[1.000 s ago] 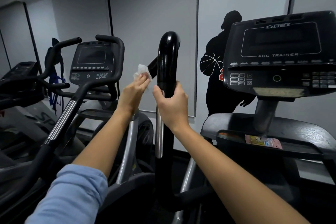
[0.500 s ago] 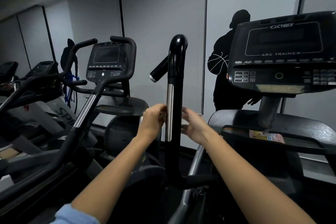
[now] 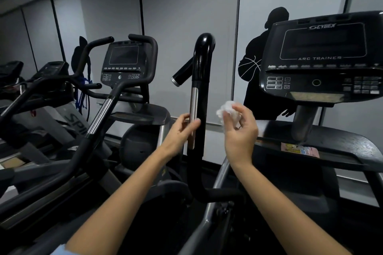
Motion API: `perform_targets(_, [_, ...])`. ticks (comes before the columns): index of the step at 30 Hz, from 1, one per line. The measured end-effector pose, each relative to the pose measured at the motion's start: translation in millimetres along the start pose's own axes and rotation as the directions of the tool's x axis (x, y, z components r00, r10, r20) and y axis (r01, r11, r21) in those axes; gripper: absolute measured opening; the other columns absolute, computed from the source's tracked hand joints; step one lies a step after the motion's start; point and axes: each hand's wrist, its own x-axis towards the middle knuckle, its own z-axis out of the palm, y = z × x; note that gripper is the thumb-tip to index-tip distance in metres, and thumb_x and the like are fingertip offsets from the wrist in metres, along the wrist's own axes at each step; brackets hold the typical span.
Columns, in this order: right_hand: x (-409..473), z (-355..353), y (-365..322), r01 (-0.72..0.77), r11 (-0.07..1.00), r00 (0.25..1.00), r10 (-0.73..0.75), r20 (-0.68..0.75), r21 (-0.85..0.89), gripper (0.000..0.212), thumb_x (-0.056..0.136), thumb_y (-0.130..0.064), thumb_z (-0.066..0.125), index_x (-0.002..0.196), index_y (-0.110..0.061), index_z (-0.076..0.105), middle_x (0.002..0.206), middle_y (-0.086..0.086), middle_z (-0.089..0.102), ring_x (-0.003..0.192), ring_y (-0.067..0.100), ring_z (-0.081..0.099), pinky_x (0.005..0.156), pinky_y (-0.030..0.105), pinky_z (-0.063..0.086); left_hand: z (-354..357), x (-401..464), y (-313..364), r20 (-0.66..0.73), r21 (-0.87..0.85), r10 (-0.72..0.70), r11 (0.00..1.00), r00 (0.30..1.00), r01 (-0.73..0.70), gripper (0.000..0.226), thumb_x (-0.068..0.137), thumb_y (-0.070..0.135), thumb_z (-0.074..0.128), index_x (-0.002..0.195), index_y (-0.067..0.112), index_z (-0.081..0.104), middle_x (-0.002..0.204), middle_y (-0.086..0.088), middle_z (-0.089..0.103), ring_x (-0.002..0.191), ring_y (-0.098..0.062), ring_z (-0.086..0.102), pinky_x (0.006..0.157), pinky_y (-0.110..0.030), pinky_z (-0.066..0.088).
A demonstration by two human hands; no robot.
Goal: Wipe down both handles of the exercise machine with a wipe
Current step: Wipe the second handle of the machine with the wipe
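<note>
Your right hand (image 3: 240, 130) pinches the crumpled wipe (image 3: 228, 112) between thumb and fingertips, just to the 3 o'clock side of the handle (image 3: 200, 97) and not touching it. Your left hand (image 3: 180, 130) sits at the handle's 9 o'clock side with its fingers relaxed; the fingertips lie across the silver strip (image 3: 194, 114) on the handle's face, holding nothing.

The wipe looks thin, soft and nearly weightless, and it is balled up at the moment, so it will probably fold wherever you press it. Judging by that, you would do better to spread it across your palm and fingers than to keep it as a wad, so more of it meets the tube.

The handle is a stiff, glossy black tube and looks slippery. Its long axis runs upright, from 6 o'clock to 12 o'clock. At the top it curves over toward the 11 o'clock side, and a short stub (image 3: 182, 73) comes down from there, ending in a silver cap toward 8 o'clock. At the bottom it bends off toward 3 o'clock. Wrap the wipe round the straight middle section and stroke along that axis; the gloss should let it slide easily.

The console (image 3: 323, 58) stands at 2 o'clock. No second handle of this machine is in view.
</note>
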Motion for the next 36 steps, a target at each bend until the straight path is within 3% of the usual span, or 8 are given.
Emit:
perform_targets(3, [-3.4,17.7,0.5,0.345,0.932,0.927,-0.321,0.194,-0.108,0.026,0.086,0.006,0.058,0.104,-0.009,0.068,0.125,0.01,0.053,0.121,0.02,0.049,0.102,0.025,0.045,12.6,7.2,0.7,0.022,0.133,0.105,0.985,0.994,-0.107,0.069,0.07,0.045,0.07,0.127,0.021,0.042,0.116,0.006,0.061,0.107,-0.006,0.059,0.09,-0.02,0.049])
perform_targets(6, [-3.3,23.9,20.7,0.576,0.726,0.812,-0.453,0.368,-0.377,0.025,0.086,-0.008,0.051,0.099,-0.012,0.073,0.116,0.013,0.059,0.111,0.021,0.044,0.08,0.03,0.054,19.2,15.6,9.1,-0.063,0.18,0.145,0.975,0.987,-0.132,0.057,0.067,0.031,0.068,0.115,0.016,0.042,0.094,0.008,0.058,0.084,-0.007,0.061,0.068,-0.018,0.052])
perform_targets(9, [-9.7,27.1,28.6,0.596,0.689,0.795,-0.432,0.427,-0.412,0.032,0.088,-0.015,0.043,0.102,-0.014,0.071,0.103,0.007,0.059,0.095,0.018,0.049,0.07,0.027,0.055,27.0,13.7,10.0,-0.107,0.081,0.166,0.984,0.98,-0.158,0.032,0.073,0.009,0.064,0.094,0.018,0.041,0.076,0.006,0.052,0.069,-0.006,0.055,0.055,-0.012,0.046])
perform_targets(14, [57.6,53.8,-4.7,0.551,0.685,0.834,-0.426,0.352,-0.476,0.016,0.088,-0.008,0.054,0.091,-0.006,0.069,0.085,0.0,0.055,0.084,0.011,0.052,0.065,0.021,0.043,32.1,10.0,15.9,-0.204,0.128,0.158,0.983,0.966,-0.134,0.046,0.077,0.005,0.069,0.112,0.017,0.041,0.081,0.007,0.057,0.07,-0.002,0.055,0.056,-0.008,0.044])
perform_targets(27, [59.0,34.4,11.1,0.783,0.439,0.622,-0.577,0.529,-0.441,0.018,0.075,0.006,0.066,0.088,-0.006,0.071,0.077,0.009,0.061,0.073,0.024,0.06,0.052,0.031,0.056,34.7,8.0,15.3,-0.227,0.124,0.185,0.979,0.956,-0.161,0.046,0.077,0.002,0.067,0.112,0.016,0.04,0.076,0.009,0.053,0.066,-0.002,0.054,0.055,-0.007,0.042])
perform_targets(30, [75.9,39.4,-2.5,0.742,0.526,0.67,-0.597,0.441,-0.415,0.017,0.078,0.007,0.065,0.086,-0.006,0.072,0.075,0.01,0.06,0.069,0.025,0.059,0.051,0.034,0.055,34.5,7.3,15.7,-0.23,0.142,0.161,0.981,0.96,-0.13,0.045,0.076,0.001,0.063,0.112,0.014,0.04,0.071,0.006,0.046,0.061,-0.005,0.048,0.051,-0.008,0.04])
perform_targets(33, [71.3,31.9,-8.8,0.502,0.811,0.863,-0.491,0.115,-0.3,0.022,0.084,0.007,0.055,0.095,0.0,0.073,0.086,0.014,0.062,0.08,0.016,0.058,0.069,0.033,0.054,35.6,7.5,12.8,-0.24,0.146,0.18,0.978,0.954,-0.148,0.047,0.075,0.002,0.064,0.114,0.014,0.041,0.075,0.008,0.052,0.063,-0.001,0.052,0.058,-0.011,0.043])
perform_targets(36, [77.0,38.9,-18.3,0.538,0.795,0.842,-0.523,0.133,-0.28,0.022,0.088,0.002,0.053,0.099,0.001,0.072,0.094,0.015,0.062,0.086,0.02,0.06,0.075,0.029,0.053,36.1,8.4,11.8,-0.238,0.108,0.171,0.983,0.956,-0.149,0.046,0.075,0.0,0.062,0.112,0.018,0.041,0.073,0.009,0.051,0.059,0.002,0.05,0.059,-0.011,0.044])
